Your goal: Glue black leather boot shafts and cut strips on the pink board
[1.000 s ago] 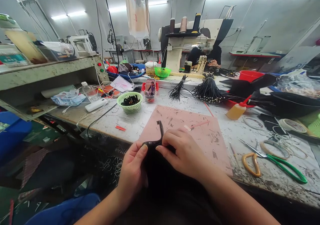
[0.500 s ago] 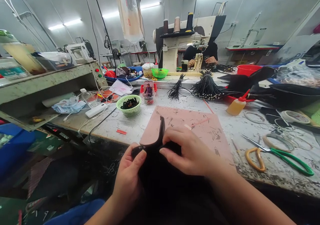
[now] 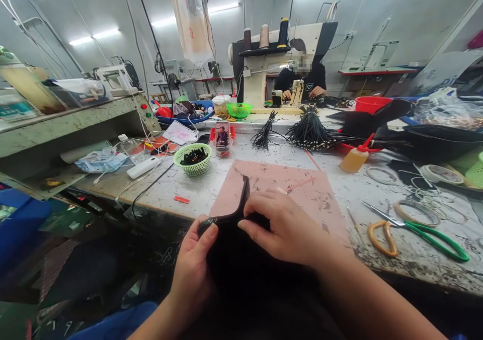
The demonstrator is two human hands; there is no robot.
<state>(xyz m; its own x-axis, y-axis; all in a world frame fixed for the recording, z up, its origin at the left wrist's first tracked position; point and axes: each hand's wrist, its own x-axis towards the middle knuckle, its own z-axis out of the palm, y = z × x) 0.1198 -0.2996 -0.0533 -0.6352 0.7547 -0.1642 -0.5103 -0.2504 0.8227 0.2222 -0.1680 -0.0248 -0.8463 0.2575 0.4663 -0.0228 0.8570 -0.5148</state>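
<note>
Both hands hold a black, leather-like piece at the front edge of the table. Its edge is curved, one end sticks up, and small white characters are printed near its left end. My left hand pinches that left end between thumb and fingers. Further right, my right hand is closed on the piece, thumb and bent fingers together close to the bend. Below the hands the piece merges with dark clothing, so its lower extent cannot be made out. A pink mat lies just beyond.
Scissors with orange and green handles lie at right, near tape rolls and a glue bottle. A green basket, a phone and bundled black strips stand behind. Across the table a person sits at a sewing machine.
The view has shifted slightly, so the surroundings sit a little further left. Both hands keep their hold on the black piece, whose printed left end is turned slightly more into view.
</note>
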